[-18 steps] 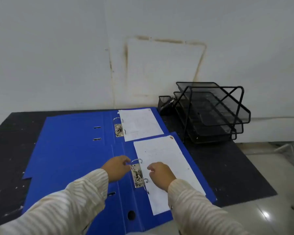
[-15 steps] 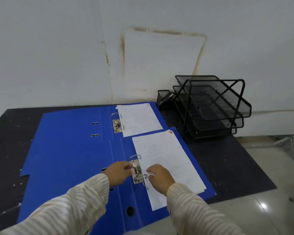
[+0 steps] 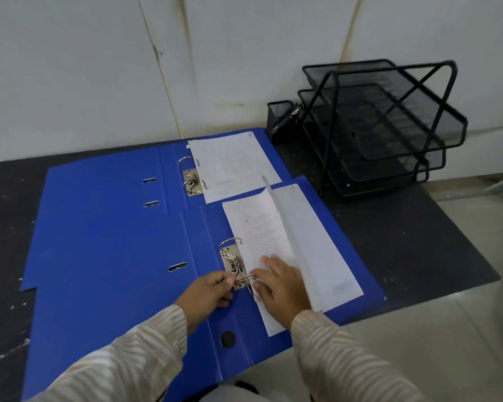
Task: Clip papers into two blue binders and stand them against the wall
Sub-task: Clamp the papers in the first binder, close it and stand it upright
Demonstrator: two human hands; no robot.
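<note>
Two blue binders lie open and flat on a dark mat. The near binder (image 3: 122,274) carries a stack of white papers (image 3: 308,245) on its right half, the top sheet's far corner lifted. My left hand (image 3: 208,294) pinches the lower ring of its metal clip mechanism (image 3: 234,264). My right hand (image 3: 282,284) rests with straight fingers on the papers beside the rings. The far binder (image 3: 105,184) holds its own papers (image 3: 233,166) on open rings (image 3: 190,177).
A black mesh letter tray rack (image 3: 384,126) and a small mesh pen cup (image 3: 280,111) stand against the white wall (image 3: 99,68) at the right. The dark mat (image 3: 413,245) ends at pale floor tiles (image 3: 447,329) on the right.
My left hand moved down from the upper ring to the lower ring. My right hand opened flat onto the papers, and the top sheet's far corner has lifted. The camera came closer.
</note>
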